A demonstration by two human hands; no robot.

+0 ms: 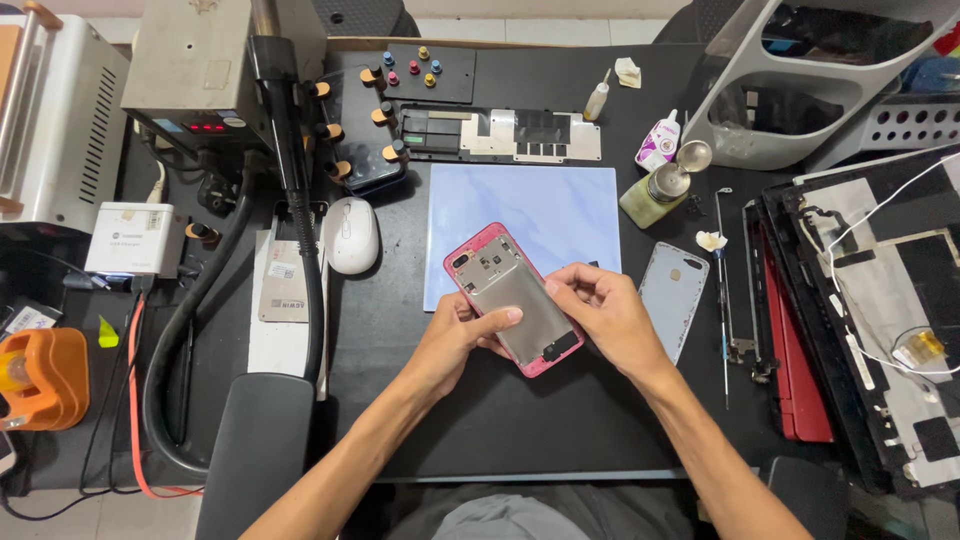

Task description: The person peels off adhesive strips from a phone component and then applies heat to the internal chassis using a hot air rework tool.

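Head view, looking down on a black desk [480, 420].

Centre: pink-framed phone chassis [512, 297], open side up with metal inner plate exposed, raised slightly above the desk and tilted diagonally, camera end toward upper left. Left hand [452, 345] beneath and against the lower left edge of the chassis, thumb laid across the plate; grip closed on the chassis. Right hand [607, 312] at the right edge, fingers curled and fingertips [560, 287] pressed on the rim; grip likewise closed on the chassis.

Behind the chassis: pale blue work mat [560, 205], lying flat, partly overlapped by the phone's upper end. Just right of the right hand: grey phone back cover [673, 297], flat on the desk, apart from the chassis.

Further right: thin metal tool [722, 300] lying lengthwise, then a stack of dismantled laptop parts [860, 310]. Upper right of mat: green liquid dispenser bottle [655, 190] with metal pump top, and a small white bottle [658, 140] beside it.

Left of mat: white computer mouse [352, 234]. Far left: black hose [190, 330] curving down from a grey station [195, 70], and an orange tape dispenser [42, 378] near the desk edge.
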